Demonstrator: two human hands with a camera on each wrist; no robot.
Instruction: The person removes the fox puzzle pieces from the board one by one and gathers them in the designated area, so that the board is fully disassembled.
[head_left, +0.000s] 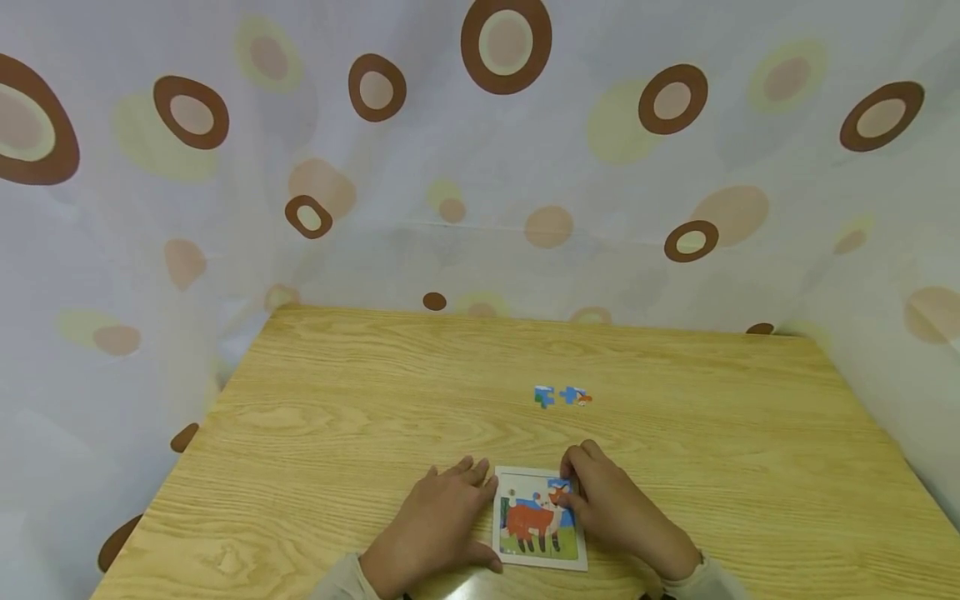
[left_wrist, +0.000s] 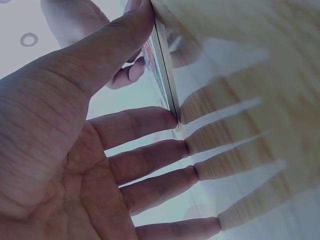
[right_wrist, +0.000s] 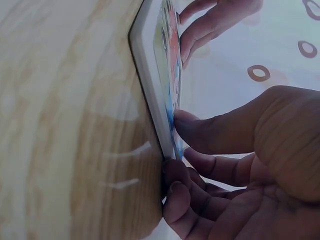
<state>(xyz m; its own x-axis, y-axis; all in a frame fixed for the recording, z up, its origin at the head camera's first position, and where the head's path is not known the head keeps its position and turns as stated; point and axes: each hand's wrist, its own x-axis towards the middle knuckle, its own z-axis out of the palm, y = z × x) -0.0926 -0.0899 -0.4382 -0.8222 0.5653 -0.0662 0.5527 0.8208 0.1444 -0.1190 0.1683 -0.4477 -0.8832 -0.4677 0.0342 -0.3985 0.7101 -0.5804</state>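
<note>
A small jigsaw puzzle in a white frame (head_left: 540,565) lies flat on the wooden table, picturing a red-orange animal on grass. Bare tray shows at its upper left. With fingers spread and nearly straight, my left hand (head_left: 442,521) rests on the table at the frame's left side, thumb and index finger touching its edge. My right hand (head_left: 618,508) is at the upper right corner, fingers curled. Between its thumb and index finger it pinches a blue puzzle piece (right_wrist: 180,146), mostly hidden by the fingers. The other right fingers bend down by the frame's outer edge.
Beyond the frame, two loose puzzle pieces lie on the table, a blue and green piece (head_left: 543,396) and a blue piece with orange (head_left: 576,396). A white curtain (head_left: 495,275) with brown rings surrounds the wooden table (head_left: 360,375) at the back and sides.
</note>
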